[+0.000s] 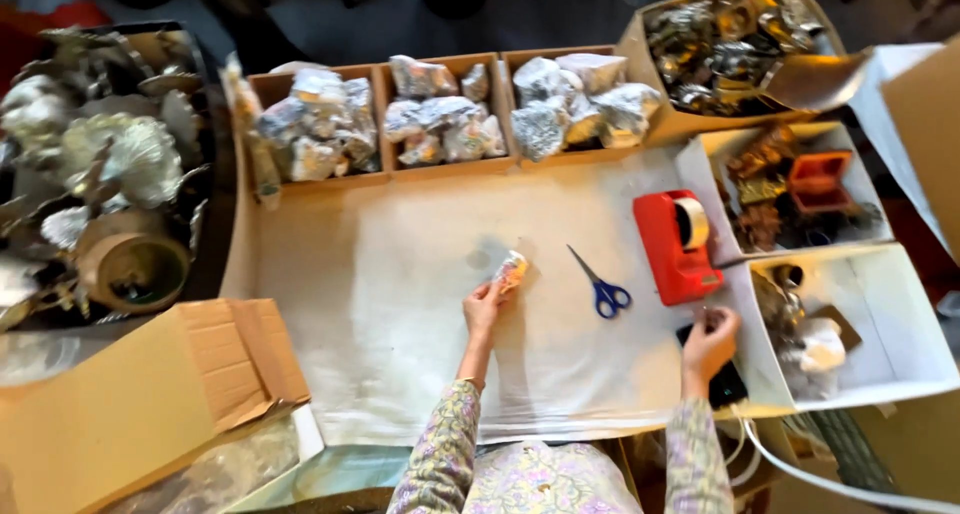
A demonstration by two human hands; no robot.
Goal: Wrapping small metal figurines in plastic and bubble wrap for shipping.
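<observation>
Desk [400, 304] under white cloth, evenly lit from above; dark floor [330, 14] beyond its far edge; cardboard cartons [130, 404] crowding both sides.

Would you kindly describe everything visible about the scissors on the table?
The scissors have blue plastic loop handles and slim metal blades, apparently closed. They lie flat on the white cloth, blades pointing up-left, handles down-right. They sit between the left hand and the red tape dispenser, touching neither; only the cloth touches them.

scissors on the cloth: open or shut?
Shut, as far as the view shows. The blue-handled scissors lie flat on the white cloth, blades together in one thin line pointing up-left, handle loops side by side.
</observation>
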